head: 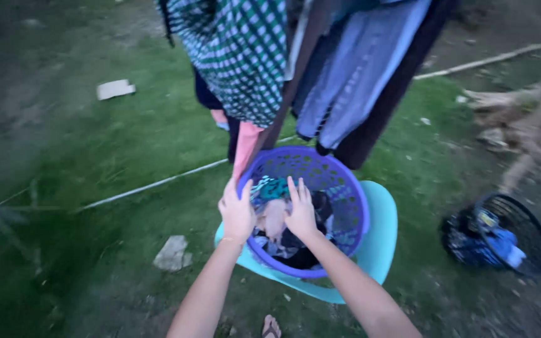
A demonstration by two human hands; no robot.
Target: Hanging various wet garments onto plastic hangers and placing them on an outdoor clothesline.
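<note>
A round purple laundry basket (352,194) with a perforated wall stands on a turquoise plastic chair (380,241) on the grass. It holds a heap of mixed clothes (273,188), teal, dark and pale. My left hand (237,213) rests on the basket's near-left rim, fingers spread over the clothes. My right hand (300,209) lies flat on the pile inside the basket, fingers apart. Neither hand visibly grips a garment.
Hanging laundry crowds the space above the basket: a green checked cloth (239,56), a grey-blue garment (358,69), a pink piece (245,147). A dark basket (502,235) with clothes lies on its side at right. A white line (151,184) crosses the grass. My foot (271,327) shows below.
</note>
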